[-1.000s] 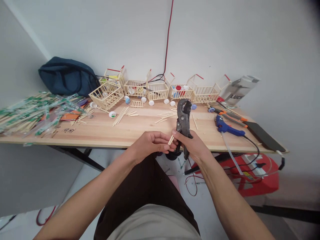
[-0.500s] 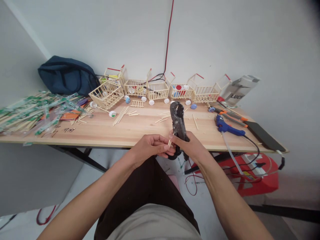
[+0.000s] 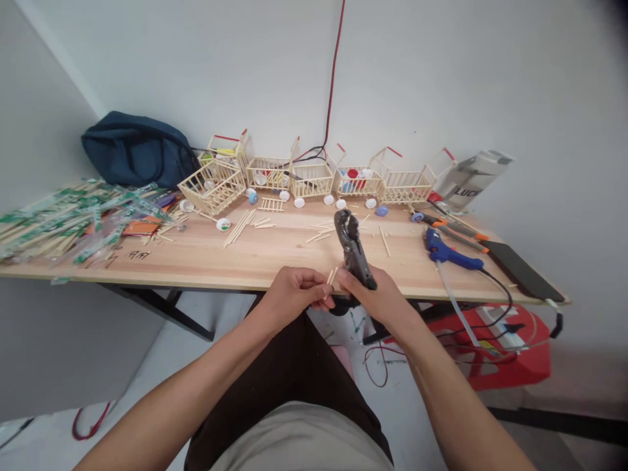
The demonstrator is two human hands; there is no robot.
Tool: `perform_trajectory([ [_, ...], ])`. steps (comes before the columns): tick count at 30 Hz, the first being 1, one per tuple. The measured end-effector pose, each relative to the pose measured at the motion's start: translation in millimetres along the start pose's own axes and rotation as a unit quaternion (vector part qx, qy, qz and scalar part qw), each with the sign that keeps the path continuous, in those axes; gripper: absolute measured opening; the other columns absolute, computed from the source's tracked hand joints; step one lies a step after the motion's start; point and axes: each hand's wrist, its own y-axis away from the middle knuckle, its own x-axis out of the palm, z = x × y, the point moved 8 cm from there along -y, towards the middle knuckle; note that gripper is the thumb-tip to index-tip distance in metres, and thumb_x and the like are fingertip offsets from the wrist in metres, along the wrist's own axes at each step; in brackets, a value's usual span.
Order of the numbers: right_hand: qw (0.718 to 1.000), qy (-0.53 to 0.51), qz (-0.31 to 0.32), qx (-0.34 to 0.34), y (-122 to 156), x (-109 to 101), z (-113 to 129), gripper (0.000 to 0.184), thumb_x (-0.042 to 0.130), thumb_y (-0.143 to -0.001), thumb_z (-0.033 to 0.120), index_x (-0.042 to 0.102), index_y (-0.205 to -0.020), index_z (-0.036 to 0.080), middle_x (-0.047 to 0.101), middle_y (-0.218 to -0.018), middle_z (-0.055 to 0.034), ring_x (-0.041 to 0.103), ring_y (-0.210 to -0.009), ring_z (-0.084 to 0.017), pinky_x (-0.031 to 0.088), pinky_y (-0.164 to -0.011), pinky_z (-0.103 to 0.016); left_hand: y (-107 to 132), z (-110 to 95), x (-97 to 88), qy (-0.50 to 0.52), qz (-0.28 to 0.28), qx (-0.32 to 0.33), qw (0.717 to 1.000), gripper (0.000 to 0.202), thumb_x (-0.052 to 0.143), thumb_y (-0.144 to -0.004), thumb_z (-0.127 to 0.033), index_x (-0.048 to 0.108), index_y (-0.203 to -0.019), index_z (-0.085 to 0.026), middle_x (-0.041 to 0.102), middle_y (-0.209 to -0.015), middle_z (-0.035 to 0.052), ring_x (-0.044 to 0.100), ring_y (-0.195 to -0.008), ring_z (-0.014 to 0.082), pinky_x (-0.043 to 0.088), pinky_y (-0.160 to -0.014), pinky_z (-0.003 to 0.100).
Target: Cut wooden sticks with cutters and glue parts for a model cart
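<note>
My left hand (image 3: 305, 288) is closed, pinching a couple of short wooden sticks (image 3: 332, 275) between thumb and fingers just over the table's front edge. Close beside it, my right hand (image 3: 377, 291) is wrapped round a black plier-like cutter (image 3: 357, 256). The cutter's head points up and away from me, over the tabletop; its lower handle is partly hidden by my hand. The fingertips of my right hand are near the upper ends of the sticks, and I cannot tell if they touch.
Several small stick-built carts (image 3: 311, 180) stand along the back of the wooden table (image 3: 275, 261). Loose sticks (image 3: 239, 227) lie in front of them. Wrapped sticks (image 3: 63, 219) and a blue bag (image 3: 140, 149) are left; a blue glue gun (image 3: 454, 255) and black phone-like slab (image 3: 523, 268) are right.
The cutter has turned in my right hand, its head now lower and its handle angled more to the right. The sticks in my left hand show more clearly. The view has shifted slightly.
</note>
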Motion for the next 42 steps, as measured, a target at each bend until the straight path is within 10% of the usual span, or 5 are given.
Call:
perform_trajectory([
  [7, 0.993, -0.031, 0.096, 0.06, 40.5, -2.6, -23.0, 0.053, 0.038, -0.09, 0.062, 0.062, -0.102, 0.017, 0.061, -0.08, -0.0047, 0.057, -0.074, -0.018, 0.046, -0.069, -0.031, 12.9, -34.0, -15.3, -0.205, -0.088, 0.067, 0.972, 0.014, 0.058, -0.081, -0.022, 0.066, -0.073, -0.014, 0.068, -0.066, 0.0018, 0.061, -0.064, 0.0131, 0.044, -0.063, 0.022],
  [23, 0.997, -0.019, 0.057, 0.046, 49.3, 5.6, -15.7, 0.04, 0.049, -0.086, 0.057, 0.07, -0.092, 0.023, 0.06, -0.058, -0.0017, 0.054, -0.051, -0.017, 0.042, -0.049, -0.027, 23.3, -45.3, 14.1, -0.668, -0.067, 0.121, 0.731, 0.02, 0.04, -0.091, -0.015, 0.06, -0.085, -0.016, 0.063, -0.073, 0.0075, 0.061, -0.07, 0.0218, 0.042, -0.061, 0.029],
  [42, 0.989, 0.144, -0.023, 0.006, 43.1, -1.1, -6.5, 0.05, 0.034, -0.092, 0.055, 0.061, -0.066, 0.021, 0.056, -0.05, -0.0036, 0.056, -0.052, -0.022, 0.039, -0.056, -0.03, 9.2, -52.4, 44.7, -0.726, -0.001, 0.125, 0.676, 0.021, 0.045, -0.082, 0.0, 0.062, -0.087, -0.01, 0.066, -0.08, 0.0129, 0.063, -0.086, 0.0252, 0.048, -0.071, 0.033],
])
